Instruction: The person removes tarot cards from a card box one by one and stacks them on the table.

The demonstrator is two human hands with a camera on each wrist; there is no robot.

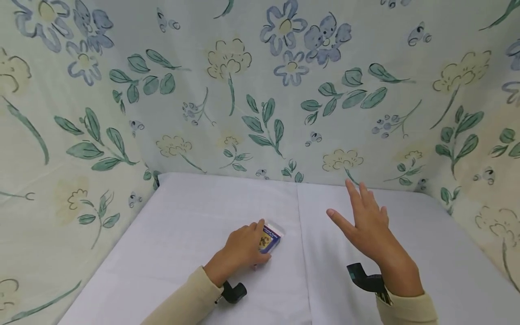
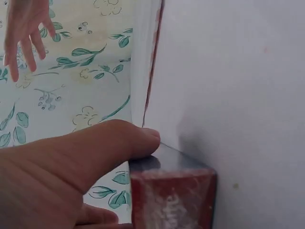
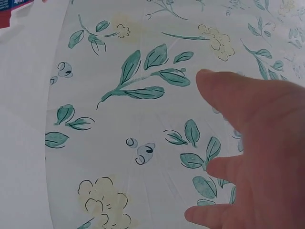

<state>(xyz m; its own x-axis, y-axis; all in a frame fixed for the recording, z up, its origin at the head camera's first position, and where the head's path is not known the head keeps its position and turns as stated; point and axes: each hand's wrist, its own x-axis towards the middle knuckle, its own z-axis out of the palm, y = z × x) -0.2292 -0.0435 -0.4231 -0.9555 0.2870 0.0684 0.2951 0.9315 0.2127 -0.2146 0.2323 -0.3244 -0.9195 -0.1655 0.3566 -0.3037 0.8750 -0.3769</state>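
Observation:
A small printed box point(image 1: 270, 239) with a blue front, a yellowish picture and a pale far end sits low over the white table, left of the seam. My left hand point(image 1: 240, 247) grips it, thumb on the near side and fingers over the far side. In the left wrist view the thumb presses an edge of the box point(image 2: 174, 198), whose red end faces the camera; most fingers are hidden. Raised to the right, my right hand point(image 1: 370, 228) has its fingers spread and holds nothing. The right wrist view catches only a corner of the box point(image 3: 14, 9).
A white cloth point(image 1: 195, 207) covers the table, and a seam point(image 1: 302, 243) runs through its middle. Floral fabric point(image 1: 260, 122) rises behind and on both sides. Each wrist carries a black camera mount, one on the left point(image 1: 234, 292) and one on the right point(image 1: 365, 280).

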